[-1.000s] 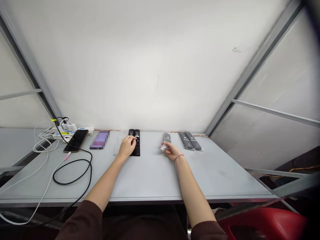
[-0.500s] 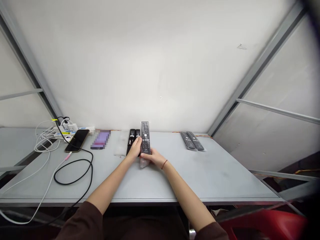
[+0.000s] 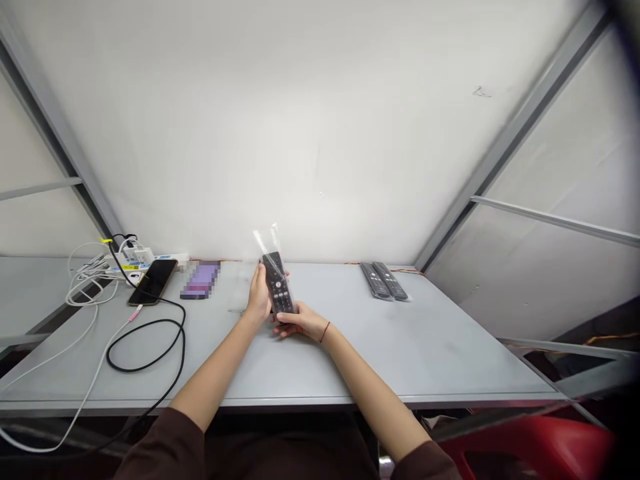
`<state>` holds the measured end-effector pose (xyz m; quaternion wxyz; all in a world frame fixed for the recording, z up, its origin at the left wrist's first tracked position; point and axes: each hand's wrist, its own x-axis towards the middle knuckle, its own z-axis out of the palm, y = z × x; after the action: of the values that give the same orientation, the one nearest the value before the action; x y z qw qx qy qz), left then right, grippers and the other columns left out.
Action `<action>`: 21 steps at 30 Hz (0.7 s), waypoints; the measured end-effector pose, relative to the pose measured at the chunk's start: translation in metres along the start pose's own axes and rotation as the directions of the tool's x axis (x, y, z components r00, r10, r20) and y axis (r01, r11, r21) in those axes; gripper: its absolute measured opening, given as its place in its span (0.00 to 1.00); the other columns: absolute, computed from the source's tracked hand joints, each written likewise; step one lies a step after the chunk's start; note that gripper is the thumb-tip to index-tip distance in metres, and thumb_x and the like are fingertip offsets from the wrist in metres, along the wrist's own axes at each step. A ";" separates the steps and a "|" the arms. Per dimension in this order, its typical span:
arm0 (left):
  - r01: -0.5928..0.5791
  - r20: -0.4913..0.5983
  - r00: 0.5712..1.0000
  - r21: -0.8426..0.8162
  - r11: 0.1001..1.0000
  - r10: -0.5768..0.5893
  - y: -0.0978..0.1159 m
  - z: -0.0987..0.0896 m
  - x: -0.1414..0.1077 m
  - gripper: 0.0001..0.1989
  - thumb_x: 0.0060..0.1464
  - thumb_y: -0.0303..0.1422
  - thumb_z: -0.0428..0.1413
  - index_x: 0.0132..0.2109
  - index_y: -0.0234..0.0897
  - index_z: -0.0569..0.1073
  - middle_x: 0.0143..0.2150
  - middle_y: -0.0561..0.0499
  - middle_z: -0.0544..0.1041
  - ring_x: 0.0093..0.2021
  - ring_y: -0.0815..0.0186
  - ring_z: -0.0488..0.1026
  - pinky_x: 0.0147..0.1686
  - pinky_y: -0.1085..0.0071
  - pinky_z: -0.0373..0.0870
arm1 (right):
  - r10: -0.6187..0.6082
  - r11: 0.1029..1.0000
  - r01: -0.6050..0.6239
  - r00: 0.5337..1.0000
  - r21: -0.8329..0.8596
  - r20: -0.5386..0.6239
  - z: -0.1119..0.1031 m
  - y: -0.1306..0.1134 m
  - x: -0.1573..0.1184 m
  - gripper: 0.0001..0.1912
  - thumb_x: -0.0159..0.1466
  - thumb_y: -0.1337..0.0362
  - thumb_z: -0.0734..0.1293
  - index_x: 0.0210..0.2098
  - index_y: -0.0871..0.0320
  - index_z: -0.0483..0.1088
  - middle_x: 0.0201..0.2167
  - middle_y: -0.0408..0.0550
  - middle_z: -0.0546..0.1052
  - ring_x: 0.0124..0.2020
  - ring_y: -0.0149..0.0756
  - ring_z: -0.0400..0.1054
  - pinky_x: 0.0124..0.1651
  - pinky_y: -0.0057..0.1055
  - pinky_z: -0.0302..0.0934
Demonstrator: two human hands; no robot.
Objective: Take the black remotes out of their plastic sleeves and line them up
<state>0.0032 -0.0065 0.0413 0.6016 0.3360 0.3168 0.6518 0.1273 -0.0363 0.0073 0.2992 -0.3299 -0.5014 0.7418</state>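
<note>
Between my two hands is a black remote control (image 3: 279,283) in a clear plastic sleeve, its top tilted to the left and the sleeve's loose end sticking up above it. My left hand (image 3: 259,293) wraps round its left side. At the lower end, my right hand (image 3: 303,321) grips it with the thumb on the front and fingers beneath. Two more sleeved remotes (image 3: 384,281) lie side by side on the grey table (image 3: 425,353) to the right. Whatever lies behind the held remote is mostly hidden.
A black phone (image 3: 154,280) and a blurred purple-screened device (image 3: 201,279) lie at the left. White cables (image 3: 90,280) and a looped black cable (image 3: 145,321) spread beside them, near a power strip (image 3: 173,258). A white wall (image 3: 320,133) stands behind.
The held remote has tilted left and moved slightly down, and its sleeve end now sticks up. My left hand has shifted left. The dark remotes seen behind it earlier no longer show.
</note>
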 end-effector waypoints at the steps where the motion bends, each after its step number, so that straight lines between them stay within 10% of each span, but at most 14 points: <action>1: -0.024 -0.011 1.000 0.005 1.000 0.024 0.002 -0.001 0.001 0.24 0.58 0.48 0.44 0.54 0.37 0.64 0.42 0.44 0.77 0.37 0.64 0.76 0.35 0.69 0.72 | 0.008 1.000 -0.008 1.000 -0.009 0.004 0.000 0.000 0.000 0.21 0.49 0.59 0.74 0.38 0.62 0.68 0.35 0.49 0.74 0.31 0.35 0.73 0.31 0.29 0.70; 11: 0.086 -0.021 0.996 -0.177 0.980 -0.091 0.005 -0.005 0.005 0.21 0.58 0.44 0.47 0.54 0.38 0.64 0.42 0.46 0.76 0.34 0.64 0.76 0.35 0.65 0.72 | -0.115 0.973 0.095 0.990 -0.212 -0.084 -0.003 -0.001 0.001 0.20 0.51 0.58 0.72 0.38 0.58 0.62 0.18 0.36 0.67 0.16 0.26 0.60 0.16 0.22 0.54; 17: -0.197 -0.223 0.966 -0.309 0.930 0.130 0.039 -0.035 0.029 0.15 0.61 0.41 0.44 0.52 0.44 0.64 0.36 0.51 0.75 0.34 0.66 0.75 0.39 0.65 0.71 | -0.092 0.930 0.049 0.991 -0.365 -0.102 -0.016 -0.007 -0.005 0.22 0.50 0.59 0.72 0.42 0.57 0.63 0.16 0.35 0.67 0.14 0.25 0.56 0.15 0.22 0.49; 21: -0.180 -0.436 0.899 -0.281 0.943 0.042 0.062 -0.072 0.050 0.19 0.63 0.43 0.35 0.47 0.40 0.66 0.32 0.52 0.74 0.30 0.71 0.74 0.35 0.72 0.70 | -0.096 0.953 0.026 0.970 -0.301 -0.222 -0.021 -0.006 -0.003 0.16 0.52 0.58 0.70 0.33 0.58 0.61 0.15 0.36 0.65 0.14 0.24 0.56 0.14 0.21 0.49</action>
<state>-0.0938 0.0385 0.0536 0.5253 0.1038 0.3121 0.7848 0.1469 -0.0252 0.0079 0.3265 -0.4403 -0.5778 0.6047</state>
